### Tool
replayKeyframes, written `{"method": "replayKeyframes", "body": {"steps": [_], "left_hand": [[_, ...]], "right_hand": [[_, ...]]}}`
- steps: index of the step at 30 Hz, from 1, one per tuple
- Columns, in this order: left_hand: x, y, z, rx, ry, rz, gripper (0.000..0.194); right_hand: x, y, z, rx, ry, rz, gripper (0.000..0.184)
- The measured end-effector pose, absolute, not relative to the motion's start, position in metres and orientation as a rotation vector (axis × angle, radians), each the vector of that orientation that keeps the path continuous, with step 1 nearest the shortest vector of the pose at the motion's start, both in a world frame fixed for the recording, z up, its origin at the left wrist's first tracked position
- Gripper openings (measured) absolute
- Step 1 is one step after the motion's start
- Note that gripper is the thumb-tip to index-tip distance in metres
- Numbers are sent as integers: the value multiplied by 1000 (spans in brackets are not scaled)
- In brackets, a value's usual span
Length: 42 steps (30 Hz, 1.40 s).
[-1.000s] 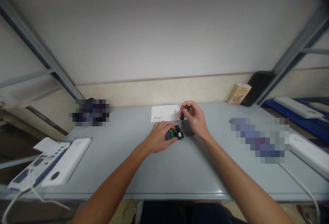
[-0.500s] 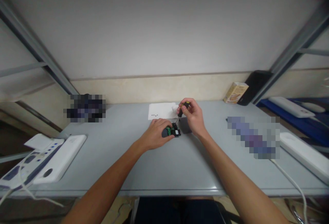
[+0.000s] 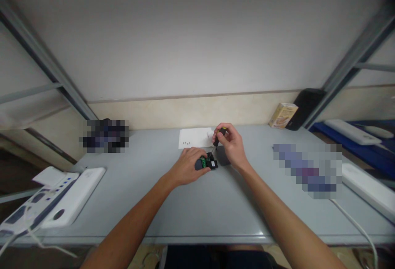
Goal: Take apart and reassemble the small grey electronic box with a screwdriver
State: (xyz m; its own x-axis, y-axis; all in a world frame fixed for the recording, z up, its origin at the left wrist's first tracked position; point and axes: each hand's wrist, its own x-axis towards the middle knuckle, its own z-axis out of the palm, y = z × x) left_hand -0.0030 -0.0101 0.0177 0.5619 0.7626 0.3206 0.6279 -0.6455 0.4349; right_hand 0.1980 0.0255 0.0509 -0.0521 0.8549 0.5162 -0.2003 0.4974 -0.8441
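My left hand (image 3: 189, 166) is closed around a small opened electronic device (image 3: 212, 164), pinning it on the table by its edges. The device has a dark grey rounded end, a green circuit board and a black part with a small white label. In my right hand (image 3: 232, 144) is a black and yellow screwdriver (image 3: 219, 136), held by its handle and tilted. Its thin shaft runs down to the device's far side; the exact tip contact is too small to tell. A dark grey piece (image 3: 222, 156) lies beside the device, partly under my right hand.
Behind my hands lies a white paper sheet (image 3: 194, 138) with several tiny dark screws (image 3: 186, 143) on it. Power strips (image 3: 78, 199) stand at the left with cables. A yellow box (image 3: 282, 115) and a black case (image 3: 305, 108) lean at the back right. Two areas are blurred out.
The view has tipped slightly, so everything sits a little lower. Both hands keep their holds, and the screwdriver stays at the device with little visible movement.
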Motion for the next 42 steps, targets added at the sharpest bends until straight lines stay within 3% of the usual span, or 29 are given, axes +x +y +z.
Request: {"method": "replayKeyframes", "body": {"steps": [42], "left_hand": [[-3,-10,18,2514,1158,716,33]], "right_hand": [[192,18,55,-658,-1391,942,16]]}}
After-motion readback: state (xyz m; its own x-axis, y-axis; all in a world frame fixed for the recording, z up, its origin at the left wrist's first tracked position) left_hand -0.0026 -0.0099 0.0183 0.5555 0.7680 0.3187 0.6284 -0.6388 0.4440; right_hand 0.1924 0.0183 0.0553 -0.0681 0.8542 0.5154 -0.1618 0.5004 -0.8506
